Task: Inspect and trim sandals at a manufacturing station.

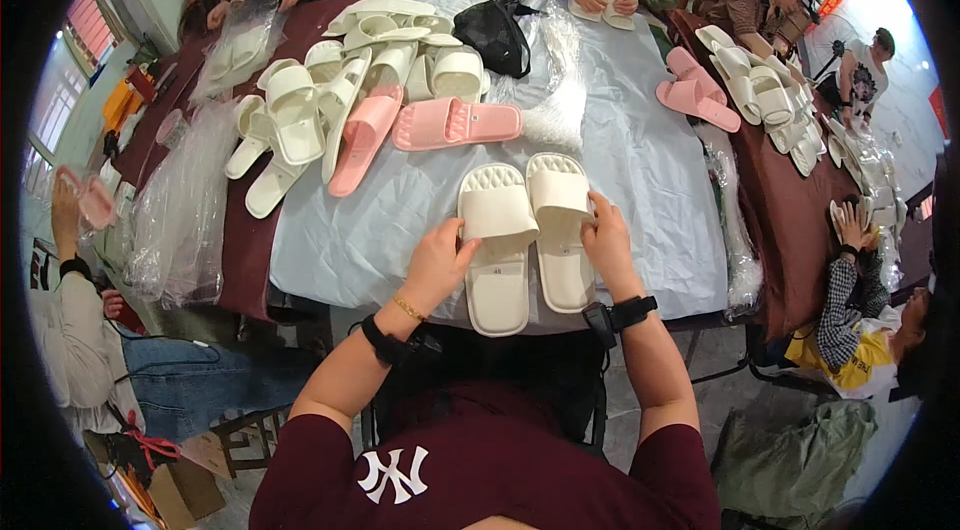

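My hands rest on a pair of cream slides at the near tabletop edge.

My left hand [437,260] lies on the left slide [496,248], fingers curled loosely against its strap, not clamped. My right hand [607,240] touches the right slide's [560,230] outer edge, fingers bent over the strap side. The two slides lie side by side, touching, on the grey sheet [640,180]. Beyond them lie a pink slide [455,123] and a cream heap [340,90].

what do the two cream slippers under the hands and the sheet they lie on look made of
Cream slippers: likely soft moulded foam or rubber, matte, with a quilted pattern pressed into the straps and no visible seams. Sheet: thin pale plastic film or cloth, hard to tell; it wrinkles and carries a slight sheen.
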{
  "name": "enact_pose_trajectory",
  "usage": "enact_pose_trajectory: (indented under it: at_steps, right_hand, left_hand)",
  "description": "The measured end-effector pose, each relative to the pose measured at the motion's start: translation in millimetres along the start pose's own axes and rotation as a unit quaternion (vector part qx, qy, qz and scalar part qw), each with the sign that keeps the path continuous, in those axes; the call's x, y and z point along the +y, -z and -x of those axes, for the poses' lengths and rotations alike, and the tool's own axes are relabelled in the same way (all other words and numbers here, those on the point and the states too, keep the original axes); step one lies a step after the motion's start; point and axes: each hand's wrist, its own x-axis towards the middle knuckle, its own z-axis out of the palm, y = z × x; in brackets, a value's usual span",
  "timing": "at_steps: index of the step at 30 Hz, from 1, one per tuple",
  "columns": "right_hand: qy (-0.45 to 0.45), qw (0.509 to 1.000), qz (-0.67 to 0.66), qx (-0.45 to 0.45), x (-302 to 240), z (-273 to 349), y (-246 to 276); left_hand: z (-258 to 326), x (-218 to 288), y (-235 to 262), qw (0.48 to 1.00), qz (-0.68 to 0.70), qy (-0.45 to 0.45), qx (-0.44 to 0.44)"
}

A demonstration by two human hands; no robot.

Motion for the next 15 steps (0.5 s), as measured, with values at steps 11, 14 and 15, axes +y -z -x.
enact_pose_trajectory:
  at_steps: [11, 14, 15]
  right_hand:
    - [0.006, 0.993, -0.057, -0.102, -16, -11, 34]
    - [0.026, 0.995, -0.044, -0.085, -23, -48, 37]
    - [0.046, 0.998, -0.011, -0.05, -22, -60, 35]
  left_hand:
    - [-17, 25, 15, 0.983, -0.139, -0.116, 0.036]
    - [-29, 20, -2, 0.965, -0.156, -0.201, 0.057]
    - [-35, 27, -8, 0.965, -0.151, -0.213, 0.028]
